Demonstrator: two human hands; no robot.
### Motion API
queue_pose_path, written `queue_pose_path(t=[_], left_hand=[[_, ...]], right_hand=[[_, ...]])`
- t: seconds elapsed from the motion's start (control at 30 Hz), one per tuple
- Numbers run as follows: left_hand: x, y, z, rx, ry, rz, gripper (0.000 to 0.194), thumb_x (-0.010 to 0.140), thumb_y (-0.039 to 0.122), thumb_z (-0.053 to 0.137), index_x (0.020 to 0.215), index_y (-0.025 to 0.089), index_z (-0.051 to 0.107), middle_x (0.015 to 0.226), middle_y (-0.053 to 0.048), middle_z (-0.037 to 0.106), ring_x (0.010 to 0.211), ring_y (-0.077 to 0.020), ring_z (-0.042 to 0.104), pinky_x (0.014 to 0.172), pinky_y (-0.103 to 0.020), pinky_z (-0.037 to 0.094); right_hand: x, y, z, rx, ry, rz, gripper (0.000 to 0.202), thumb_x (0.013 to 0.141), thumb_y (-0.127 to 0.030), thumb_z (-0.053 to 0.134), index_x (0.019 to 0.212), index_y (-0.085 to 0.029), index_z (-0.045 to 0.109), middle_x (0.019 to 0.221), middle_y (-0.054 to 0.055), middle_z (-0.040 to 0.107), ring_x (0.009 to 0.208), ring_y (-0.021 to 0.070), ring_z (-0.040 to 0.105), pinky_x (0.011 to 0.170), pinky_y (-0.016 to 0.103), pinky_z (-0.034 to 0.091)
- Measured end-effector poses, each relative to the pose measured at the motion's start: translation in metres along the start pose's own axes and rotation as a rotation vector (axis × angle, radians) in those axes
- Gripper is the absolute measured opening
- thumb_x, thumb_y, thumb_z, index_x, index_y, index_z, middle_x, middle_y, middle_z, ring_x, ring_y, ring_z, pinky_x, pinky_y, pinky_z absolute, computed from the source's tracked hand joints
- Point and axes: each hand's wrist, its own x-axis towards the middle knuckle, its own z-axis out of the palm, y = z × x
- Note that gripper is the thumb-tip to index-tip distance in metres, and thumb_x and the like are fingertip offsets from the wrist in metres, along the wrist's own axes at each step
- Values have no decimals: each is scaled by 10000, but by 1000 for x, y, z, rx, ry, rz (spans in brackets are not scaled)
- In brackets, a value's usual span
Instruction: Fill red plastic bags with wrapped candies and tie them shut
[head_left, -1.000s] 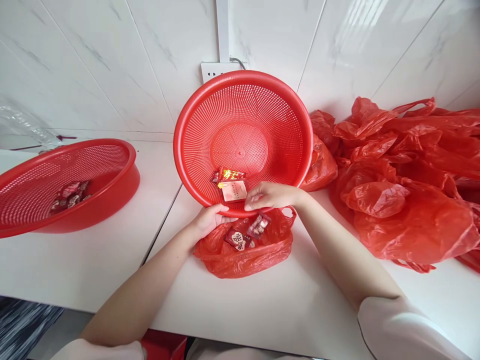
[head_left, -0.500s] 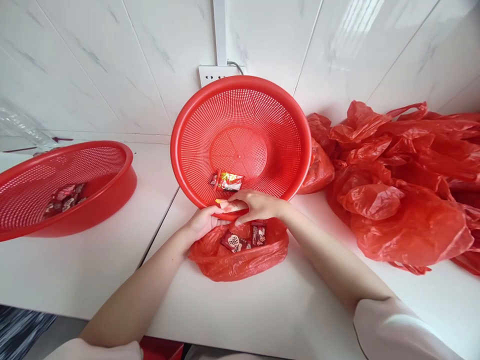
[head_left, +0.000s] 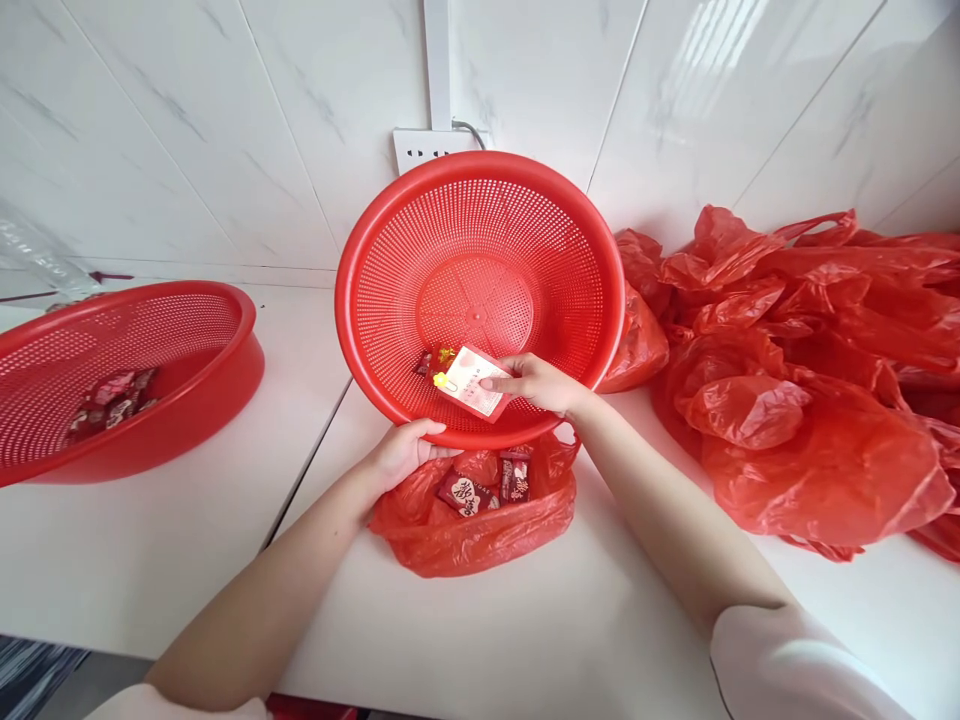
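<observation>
From where I stand, the right grip (head_left: pixel 536 385) is pinching a pale, printed card (head_left: pixel 474 382) by its right edge, thumb on top, with a yellow flower clip (head_left: pixel 441 381) at the card's far end. Directly under the card, partly covered by it, sit a few wrapped packets (head_left: pixel 424 363) on the wall of a tilted red basket (head_left: pixel 555 230). The left grip (head_left: pixel 405 450) closes on that basket's near rim, thumb above and fingers below. Just nearer than both grips, an open red bag (head_left: pixel 472 545) holds dark red sachets (head_left: pixel 469 494); the rim and left fingers hide some of its far side. Well left of the left grip, another basket (head_left: pixel 217 395) carries more packets (head_left: pixel 124 395). To the right of the right grip, heaped red bags (head_left: pixel 825 440) crowd the worktop (head_left: pixel 540 630), the closest ones against the tilted basket. Beyond the grips, that basket partly blocks a wall socket (head_left: pixel 420 150).
</observation>
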Motion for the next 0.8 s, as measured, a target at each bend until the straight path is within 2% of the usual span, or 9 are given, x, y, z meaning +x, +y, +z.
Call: queue_pose_path(t=[0.23,0.47,0.63,0.8], left_hand=[[2,-2,-6,15,-6,-22,409,814,253,510,1153,48,612,901,-181,722,834,-296,692,821,-446,528],[-3,1,5,12,30,-23,417,817,233,489,1171,40,597,887,-178,723,804,-292,694,798,-451,535],[-4,1,8,7,17,-33,426,823,228,469,1174,20,591,881,-189,724,793,-303,696,752,-438,543],[-4,1,8,19,20,-10,435,826,221,473,1196,15,572,881,-183,727,765,-283,697,740,-410,543]], right_hand=[[1,1,-2,70,22,8,359,713,-351,745,1021,-168,720,976,51,734,882,182,672,888,344,502],[0,1,0,59,-1,11,315,723,-339,737,982,-161,720,947,42,735,851,177,669,867,337,507],[-1,0,1,85,86,4,343,712,-330,750,998,-143,719,922,58,736,801,169,671,832,325,531],[3,-2,6,262,182,-75,367,745,-403,728,1014,-154,714,957,74,733,807,167,679,779,301,571]])
